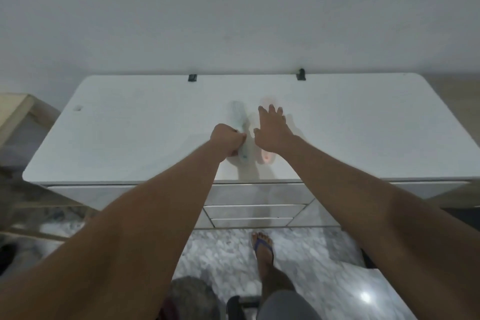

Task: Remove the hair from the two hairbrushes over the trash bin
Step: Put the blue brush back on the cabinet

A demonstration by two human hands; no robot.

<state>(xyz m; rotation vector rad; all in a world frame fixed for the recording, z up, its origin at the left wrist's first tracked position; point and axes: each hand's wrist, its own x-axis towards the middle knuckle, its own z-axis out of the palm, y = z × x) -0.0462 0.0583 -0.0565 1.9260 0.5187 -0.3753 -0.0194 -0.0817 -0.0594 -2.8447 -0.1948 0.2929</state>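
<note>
Two hairbrushes lie side by side on the white table top [130, 122], both blurred. The pale blue hairbrush [238, 112] is on the left, and my left hand [225, 141] grips its handle with curled fingers. The pale pink hairbrush [267, 158] is on the right, and my right hand [271, 130] is spread over its middle with straight fingers, hiding most of it. Its head shows faintly beyond my fingertips. Any hair on the brushes is too blurred to tell.
The table has drawers [254, 212] below its front edge and two black clips [300, 75] at its back edge against the wall. A wooden piece [15, 114] stands at the left. My sandalled foot [263, 247] is on the marble floor. A dark round object [192, 296] sits near the bottom.
</note>
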